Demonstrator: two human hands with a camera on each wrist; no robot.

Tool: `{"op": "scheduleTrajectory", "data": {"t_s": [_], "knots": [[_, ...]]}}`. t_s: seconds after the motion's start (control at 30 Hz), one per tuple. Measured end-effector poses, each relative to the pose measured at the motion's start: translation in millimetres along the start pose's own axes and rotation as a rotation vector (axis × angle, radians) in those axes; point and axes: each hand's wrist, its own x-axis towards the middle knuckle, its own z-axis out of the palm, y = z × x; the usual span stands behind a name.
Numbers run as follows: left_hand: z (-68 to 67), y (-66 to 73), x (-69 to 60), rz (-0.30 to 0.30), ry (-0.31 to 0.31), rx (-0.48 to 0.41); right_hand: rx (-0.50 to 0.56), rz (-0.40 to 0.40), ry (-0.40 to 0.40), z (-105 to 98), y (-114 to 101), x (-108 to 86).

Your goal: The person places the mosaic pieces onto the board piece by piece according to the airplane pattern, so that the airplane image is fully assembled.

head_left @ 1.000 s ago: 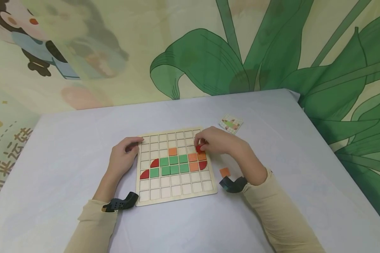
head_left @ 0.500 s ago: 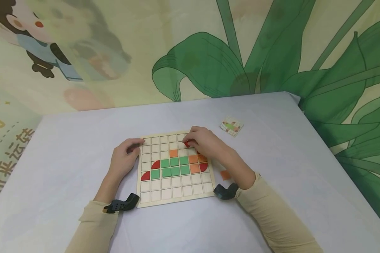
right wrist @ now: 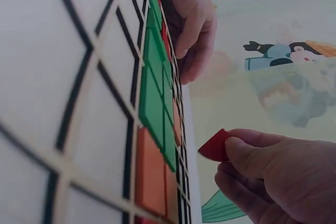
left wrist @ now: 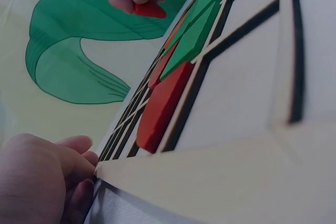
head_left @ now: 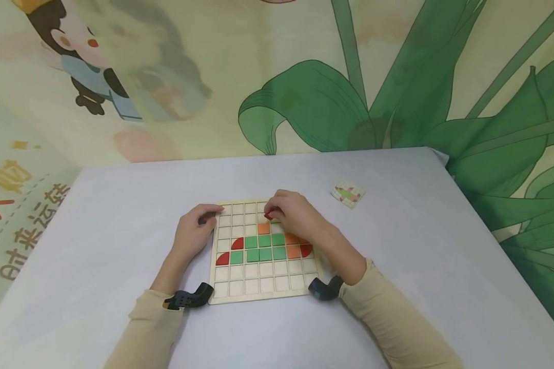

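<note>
A pale wooden grid board [head_left: 266,285] lies on the table. At its upper left edge, my left hand [head_left: 193,231] holds the rim between curled fingers and thumb. My right hand [head_left: 297,215] pinches a red quarter-circle tile [right wrist: 214,148] between thumb and fingertips, above the board's upper part. In the right wrist view this tile is apart from the board. Just below it in the head view, a single orange square [head_left: 263,228] sits above the rows of green squares [head_left: 265,253]. Red rounded tiles [head_left: 223,258] end the rows at left; more orange squares [head_left: 293,251] and a red tile [head_left: 307,250] lie at right.
A small printed pattern card [head_left: 348,194] lies beyond the board at right. White cloth [head_left: 397,225] covers the table. A printed backdrop [head_left: 203,77] stands behind it. Black cameras [head_left: 325,288] are strapped to both wrists.
My right hand has carried the red tile left, from the board's right edge to above the single orange square. The loose orange square beside the board is now hidden. My left hand stays put.
</note>
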Motion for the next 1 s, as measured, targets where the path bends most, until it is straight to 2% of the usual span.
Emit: {"op": "scheduleTrajectory", "data": {"t_s": [0.33, 0.63, 1.0], "knots": [[7.3, 0.3, -1.8, -0.003, -0.005, 0.003, -0.075, 0.013, -0.091, 12, -5, 8.6], [4.8, 0.9, -2.4, -0.005, 0.005, 0.011, -0.054, -0.001, -0.004, 22, -5, 12.6], [1.4, 2.7, -1.4, 0.003, 0.009, 0.011, -0.037, 0.079, 0.067, 29, -4, 16.9]]}}
